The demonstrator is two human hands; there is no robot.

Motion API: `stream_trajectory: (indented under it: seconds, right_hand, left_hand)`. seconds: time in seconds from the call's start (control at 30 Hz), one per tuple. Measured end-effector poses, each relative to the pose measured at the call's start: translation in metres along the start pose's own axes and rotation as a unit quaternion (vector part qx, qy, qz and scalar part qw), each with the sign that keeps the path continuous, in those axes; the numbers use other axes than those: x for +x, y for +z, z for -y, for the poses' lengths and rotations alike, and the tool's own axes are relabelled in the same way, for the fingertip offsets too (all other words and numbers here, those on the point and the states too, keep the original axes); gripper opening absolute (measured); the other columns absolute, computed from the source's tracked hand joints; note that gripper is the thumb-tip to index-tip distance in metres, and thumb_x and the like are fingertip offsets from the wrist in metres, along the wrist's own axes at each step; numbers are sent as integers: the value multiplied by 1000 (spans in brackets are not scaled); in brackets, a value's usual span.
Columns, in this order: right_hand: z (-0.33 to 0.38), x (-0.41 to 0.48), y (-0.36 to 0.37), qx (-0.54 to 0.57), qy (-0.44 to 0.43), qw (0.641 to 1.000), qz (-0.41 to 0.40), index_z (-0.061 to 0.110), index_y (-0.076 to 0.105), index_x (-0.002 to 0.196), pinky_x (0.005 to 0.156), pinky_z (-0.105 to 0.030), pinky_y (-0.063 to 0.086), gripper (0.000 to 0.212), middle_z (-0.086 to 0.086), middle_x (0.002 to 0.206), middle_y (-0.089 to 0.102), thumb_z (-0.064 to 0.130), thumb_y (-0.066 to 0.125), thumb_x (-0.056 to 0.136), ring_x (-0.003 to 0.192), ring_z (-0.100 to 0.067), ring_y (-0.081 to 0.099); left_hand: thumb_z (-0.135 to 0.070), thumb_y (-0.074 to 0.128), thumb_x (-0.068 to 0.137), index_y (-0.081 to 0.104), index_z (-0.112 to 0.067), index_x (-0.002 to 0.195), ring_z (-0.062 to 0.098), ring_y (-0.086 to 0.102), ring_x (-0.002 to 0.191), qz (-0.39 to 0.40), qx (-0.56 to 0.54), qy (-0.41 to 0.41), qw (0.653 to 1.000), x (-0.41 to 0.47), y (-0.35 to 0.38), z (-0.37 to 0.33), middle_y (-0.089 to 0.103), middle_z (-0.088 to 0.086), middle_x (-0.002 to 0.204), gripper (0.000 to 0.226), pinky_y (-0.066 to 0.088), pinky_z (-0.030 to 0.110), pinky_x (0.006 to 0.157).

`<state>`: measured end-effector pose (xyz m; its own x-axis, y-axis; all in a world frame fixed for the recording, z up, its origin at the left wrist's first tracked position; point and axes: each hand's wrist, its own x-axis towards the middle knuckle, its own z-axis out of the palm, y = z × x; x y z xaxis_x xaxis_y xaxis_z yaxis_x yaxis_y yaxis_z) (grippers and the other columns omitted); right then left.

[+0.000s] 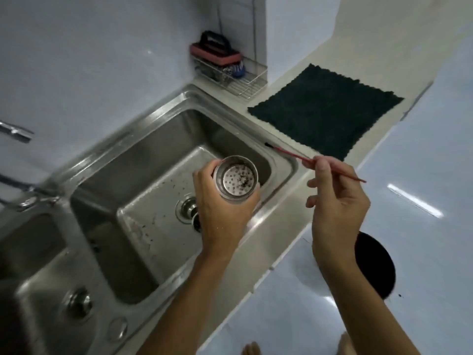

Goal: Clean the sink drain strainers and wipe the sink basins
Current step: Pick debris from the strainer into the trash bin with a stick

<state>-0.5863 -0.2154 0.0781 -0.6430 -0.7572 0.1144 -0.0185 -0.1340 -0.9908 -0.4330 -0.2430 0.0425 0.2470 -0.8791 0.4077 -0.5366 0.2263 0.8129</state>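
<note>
The round perforated steel drain strainer (236, 179), probably light, rigid and slippery, sits gripped around its wall by the left hand (225, 201); the right hand (332, 198) pinches a thin red brush (302, 158).

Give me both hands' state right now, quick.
Left hand: closed, fingers wrapped round the round perforated steel drain strainer.
Right hand: closed, fingers pinching the thin red-handled brush with a dark tip.
</note>
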Motion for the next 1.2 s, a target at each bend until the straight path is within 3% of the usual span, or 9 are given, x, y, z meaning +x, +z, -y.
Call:
stream_trajectory:
  seconds: [0.13, 0.3, 0.4, 0.53, 0.67, 0.83, 0.93, 1.07, 1.2]
  right_hand:
    - [-18, -39, 57, -12, 23, 995, 94, 18, 74, 111, 76, -39, 60, 20, 6, 98, 72, 28, 58, 102, 90, -18, 67]
    - [-47, -64, 103, -98, 9, 972, 214, 19, 73, 110, 81, -17, 56, 19, 14, 103, 72, 28, 58, 102, 96, -2, 68]
    - [-67, -68, 122, -190, -3, 941, 280, 26, 73, 116, 76, -12, 55, 25, 22, 110, 70, 36, 57, 100, 90, 10, 66]
    - [-84, -68, 137, -261, -22, 903, 341, 28, 74, 117, 46, -7, 40, 34, 18, 111, 74, 45, 54, 95, 55, 10, 58]
    - [-84, -66, 144, -293, -27, 891, 345, 29, 75, 116, 57, -10, 51, 26, 23, 110, 72, 39, 59, 98, 65, 13, 62]
    - [-71, -58, 144, -287, -11, 902, 324, 29, 74, 116, 60, -16, 54, 23, 15, 110, 76, 36, 60, 99, 67, 6, 65]
    - [-60, -52, 140, -272, -4, 911, 310, 27, 73, 115, 53, -20, 54, 22, 11, 110, 75, 34, 59, 100, 60, -8, 64]
    - [-51, -41, 123, -250, 0, 923, 291, 32, 72, 110, 60, -20, 55, 17, 20, 108, 71, 34, 58, 99, 71, -8, 66]
    - [-48, -29, 96, -228, -3, 934, 275, 32, 72, 109, 74, -1, 48, 16, 22, 109, 71, 32, 60, 99, 88, 14, 64]
  left_hand:
    - [-48, 91, 63, 52, -28, 128, 0, 55, 107, 28, 78, -105, 991, 16, -69, 81, 51, -11, 125, 78, 47, 8, 89]
    - [-42, 96, 65, 51, -17, 133, 31, 52, 122, 116, 253, -250, 927, 21, -110, 186, 45, 10, 138, 85, 47, 48, 105]
    - [-33, 93, 70, 48, -15, 135, 39, 52, 123, 178, 274, -288, 900, 17, -111, 230, 42, 15, 139, 81, 46, 49, 105]
    - [-29, 94, 69, 43, -16, 134, 37, 51, 122, 221, 286, -297, 884, 13, -103, 258, 42, 14, 138, 83, 44, 48, 101]
    - [-26, 96, 66, 38, -14, 134, 35, 47, 124, 251, 309, -314, 862, 12, -99, 266, 40, 15, 141, 90, 42, 49, 102]
    - [-68, 90, 52, 30, -21, 152, 32, 34, 143, 276, 404, -130, 862, 15, -86, 254, 32, 10, 155, 125, 27, 57, 116]
    - [-80, 79, 56, 36, -23, 152, 27, 38, 145, 335, 398, 3, 854, 16, -63, 244, 42, 6, 156, 120, 14, 61, 120]
    - [-70, 77, 67, 44, -23, 149, 24, 49, 139, 383, 406, 5, 830, 14, -37, 237, 55, 4, 148, 100, 3, 61, 121]
    - [-59, 77, 75, 51, -24, 140, 27, 51, 135, 332, 340, -55, 878, 14, -32, 226, 56, 3, 144, 78, 13, 55, 120]
